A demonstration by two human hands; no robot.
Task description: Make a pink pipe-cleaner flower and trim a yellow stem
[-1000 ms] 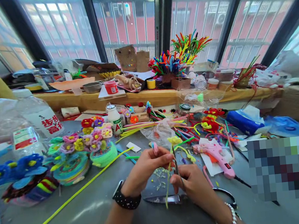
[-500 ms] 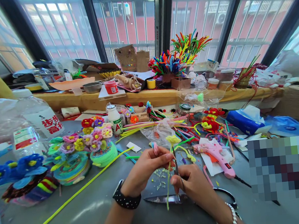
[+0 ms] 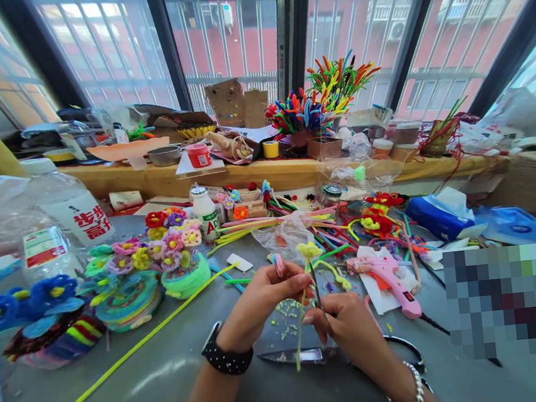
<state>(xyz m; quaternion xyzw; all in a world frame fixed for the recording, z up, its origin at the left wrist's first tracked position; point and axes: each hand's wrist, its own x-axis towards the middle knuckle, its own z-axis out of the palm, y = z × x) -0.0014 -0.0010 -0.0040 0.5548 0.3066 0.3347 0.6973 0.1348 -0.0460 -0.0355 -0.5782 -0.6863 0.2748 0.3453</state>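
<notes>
My left hand [image 3: 277,295] pinches a pale yellow pipe cleaner flower [image 3: 309,251] by its stem, petals up. The thin yellow-green stem [image 3: 300,337] hangs below the fingers. My right hand [image 3: 346,323] is closed around a slim, dark, pointed metal tool [image 3: 315,282]; its tip stands close to the stem just below the petals. Whether it is tweezers or a blade I cannot make out. A small pink and blue piece [image 3: 278,264] shows at my left fingers. Beneath my hands lie large scissors [image 3: 292,357] and fuzzy yellow-green clippings [image 3: 289,325].
At right lies a pink glue gun [image 3: 392,280] with its cord. Flower-topped pots [image 3: 187,278] stand at left, beside a long yellow pipe cleaner [image 3: 135,351]. Loose pipe cleaners [image 3: 251,228], a white bottle [image 3: 205,213] and a tissue pack [image 3: 440,216] are farther back.
The lower end of the stem has swung slightly left. My right fingers and the tool have shifted a little; my left hand keeps its grip on the flower.
</notes>
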